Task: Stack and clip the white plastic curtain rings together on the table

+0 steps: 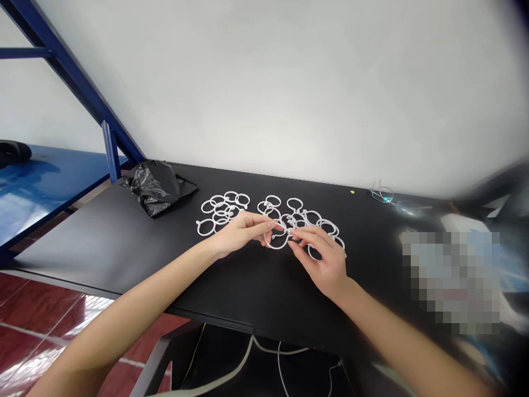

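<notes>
White ring (276, 248) between my two hands, over the near edge of the loose rings, around the middle of the black table (231, 286). Left hand (243, 231) grips its upper left side, thumb and fingers together. Right hand (324, 259) has its fingertips closed on the right side, by a small pale lump; finer detail there too small to read.

Main risk, as I judge it: the pinch is all fingertips on a thin band. If one side loosens while the other pulls, the ring could spring or twist away and drop among its lookalikes. If it is stiff, a hard pull could bend it out of round.

Just beyond and to the right, the right-hand rings (308, 212) overlap, some partly under my fingers. A knob could snag the held ring, or my knuckles could drag several along. The left-hand rings (206, 234) lie close to my left wrist; a careless sweep could mix the two groups.

Farther out: crumpled black bag (159, 184) at far left, well apart from my hands. Right edge blurred, contents unclear; my right forearm runs near there, so a wide elbow might knock something. Pale cables (231, 375) hang below the near edge; a snagged leg could jolt the table.
</notes>
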### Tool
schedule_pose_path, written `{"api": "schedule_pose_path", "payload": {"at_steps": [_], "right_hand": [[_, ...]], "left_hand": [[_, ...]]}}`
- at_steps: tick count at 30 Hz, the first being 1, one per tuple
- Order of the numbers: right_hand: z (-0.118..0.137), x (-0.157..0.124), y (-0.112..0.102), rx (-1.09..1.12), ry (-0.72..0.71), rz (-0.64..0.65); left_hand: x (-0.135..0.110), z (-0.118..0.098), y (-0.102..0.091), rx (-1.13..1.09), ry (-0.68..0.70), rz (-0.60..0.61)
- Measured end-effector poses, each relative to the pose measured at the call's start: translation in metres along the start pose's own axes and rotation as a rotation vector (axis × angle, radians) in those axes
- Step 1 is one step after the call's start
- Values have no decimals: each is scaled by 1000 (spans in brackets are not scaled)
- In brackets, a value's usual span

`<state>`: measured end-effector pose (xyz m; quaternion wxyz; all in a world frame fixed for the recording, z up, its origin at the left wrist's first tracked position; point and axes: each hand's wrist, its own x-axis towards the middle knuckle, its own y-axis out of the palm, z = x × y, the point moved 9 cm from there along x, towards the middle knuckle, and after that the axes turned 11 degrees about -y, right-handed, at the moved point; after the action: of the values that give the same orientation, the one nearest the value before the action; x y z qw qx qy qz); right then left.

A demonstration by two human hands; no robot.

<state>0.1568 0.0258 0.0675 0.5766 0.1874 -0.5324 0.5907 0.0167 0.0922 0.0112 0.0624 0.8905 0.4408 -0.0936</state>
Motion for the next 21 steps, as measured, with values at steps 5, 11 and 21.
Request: {"api": "schedule_pose_path", "payload": {"at_steps": [5,11,21], "right_hand": [[-7,-5,4,87,134,-30],[-2,-5,10,91,94,8],[17,-3,19,277,44,43]], "left_hand": [[2,1,1,67,17,13],[-10,-15,11,308,179,-140],[-47,-36,45,1001,876,-389]]}}
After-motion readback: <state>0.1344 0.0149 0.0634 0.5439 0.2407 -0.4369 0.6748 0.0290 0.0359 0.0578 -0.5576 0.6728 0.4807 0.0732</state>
